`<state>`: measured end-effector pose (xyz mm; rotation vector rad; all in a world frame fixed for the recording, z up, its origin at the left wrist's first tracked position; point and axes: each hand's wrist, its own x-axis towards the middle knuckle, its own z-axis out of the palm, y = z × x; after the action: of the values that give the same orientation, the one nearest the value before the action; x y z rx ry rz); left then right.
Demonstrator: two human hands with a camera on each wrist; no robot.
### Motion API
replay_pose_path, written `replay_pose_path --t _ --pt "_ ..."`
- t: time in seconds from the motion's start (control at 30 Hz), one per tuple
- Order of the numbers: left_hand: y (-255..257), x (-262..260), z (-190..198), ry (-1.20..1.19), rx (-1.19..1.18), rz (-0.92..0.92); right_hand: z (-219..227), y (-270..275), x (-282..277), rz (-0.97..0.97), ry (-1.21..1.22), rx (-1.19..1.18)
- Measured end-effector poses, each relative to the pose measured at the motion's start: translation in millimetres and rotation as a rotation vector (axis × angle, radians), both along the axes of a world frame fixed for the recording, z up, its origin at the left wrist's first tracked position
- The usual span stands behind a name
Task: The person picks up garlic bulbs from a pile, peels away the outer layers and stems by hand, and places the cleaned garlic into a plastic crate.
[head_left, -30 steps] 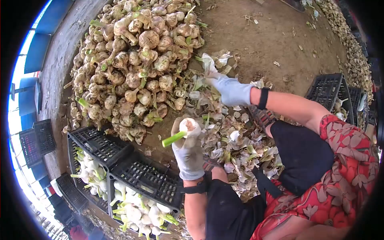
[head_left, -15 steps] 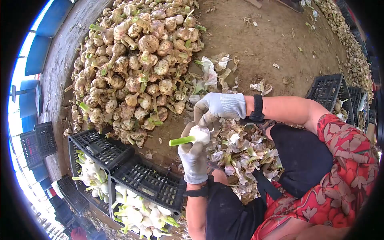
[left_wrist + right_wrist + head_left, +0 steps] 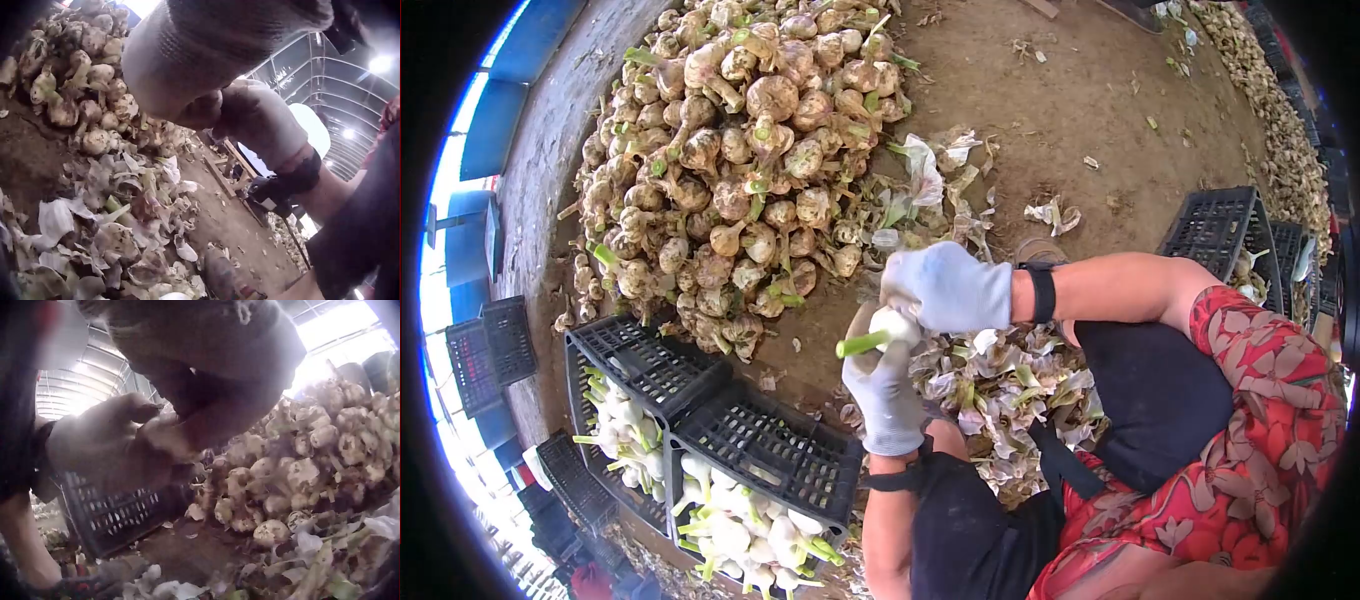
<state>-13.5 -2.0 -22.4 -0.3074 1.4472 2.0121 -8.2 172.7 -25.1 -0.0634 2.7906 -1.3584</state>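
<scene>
In the head view a white garlic bulb with a short green stem is gripped by the gloved left hand, its stem pointing left. The gloved right hand lies against the bulb's upper right side, fingers curled at it. Both hands meet above the ground between the knees. In the left wrist view the left hand fills the top, with the right hand behind it. The right wrist view shows the right hand close up and the left hand beyond; the bulb is mostly hidden there.
A heap of unpeeled garlic rises at upper left. Black crates holding white garlic stand at lower left. Peeled skins cover the ground by the feet. Another crate stands at right.
The right hand has come back from the skins at upper right to the bulb, its fingers now closed at it. The left hand still holds the bulb, turned slightly and moved a little right.
</scene>
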Motion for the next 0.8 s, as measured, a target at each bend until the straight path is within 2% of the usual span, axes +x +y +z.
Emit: replay_pose_path --t 0.1,0.13,0.23,0.27,0.3,0.37,0.43,0.47,0.5,0.53,0.57,0.63,0.67,0.7,0.77,0.8 --pt "-1.9 -6.4 5.5 -0.077 0.327 -0.045 -4.0 10.6 -13.9 -0.113 -0.203 -0.181" --pt "-2.1 -6.2 4.5 -0.094 0.365 -0.032 -2.4 11.3 -15.0 -0.096 -0.221 -0.179" --pt "-0.6 -4.2 -2.4 -0.148 0.484 0.014 13.2 3.1 -0.1 -0.051 -0.194 -0.405" --pt "3.2 -4.7 -0.6 -0.147 0.511 0.066 12.2 -1.1 3.3 0.017 -0.097 -0.333" --pt "2.8 -7.1 -3.5 -0.198 0.453 0.101 20.0 -4.7 7.3 0.049 -0.138 -0.363" --pt "-3.6 -13.2 -14.7 -0.297 0.331 0.173 13.9 -13.1 10.4 0.148 0.035 -0.473" --pt "-6.4 -14.9 -18.1 -0.31 0.374 0.167 14.1 -3.8 4.8 0.083 -0.225 -0.713" --pt "-4.9 -14.7 -15.0 -0.31 0.395 0.184 20.0 4.9 -2.6 -0.05 -0.471 -0.932" --pt "-4.5 -14.7 -13.3 -0.31 0.417 0.2 16.2 13.7 -5.1 -0.126 -0.409 -0.954" --pt "-9.5 -15.0 -12.3 -0.3 0.429 0.165 15.2 23.2 -7.8 -0.189 -0.389 -1.069" --pt "-14.7 -15.8 -13.2 -0.333 0.512 0.209 14.5 32.3 -10.1 -0.252 -0.368 -1.184" --pt "-23.3 -19.0 -16.2 -0.391 0.679 0.295 11.2 48.7 -14.9 -0.345 -0.271 -1.044" --pt "-23.1 -20.2 -5.1 -0.388 0.664 0.341 1.4 59.6 -18.8 -0.355 -0.272 -0.876" --pt "-28.1 -21.5 2.6 -0.286 0.563 0.368 -6.6 64.9 -20.6 -0.478 -0.327 -0.73" --pt "-44.4 -23.9 21.3 -0.077 0.353 0.417 -38.8 76.1 -20.0 -0.454 -0.415 -0.477" --pt "-48.4 -24.6 44.9 0.243 0.019 0.368 -40.7 73.0 -13.6 -0.407 -0.313 -0.327"
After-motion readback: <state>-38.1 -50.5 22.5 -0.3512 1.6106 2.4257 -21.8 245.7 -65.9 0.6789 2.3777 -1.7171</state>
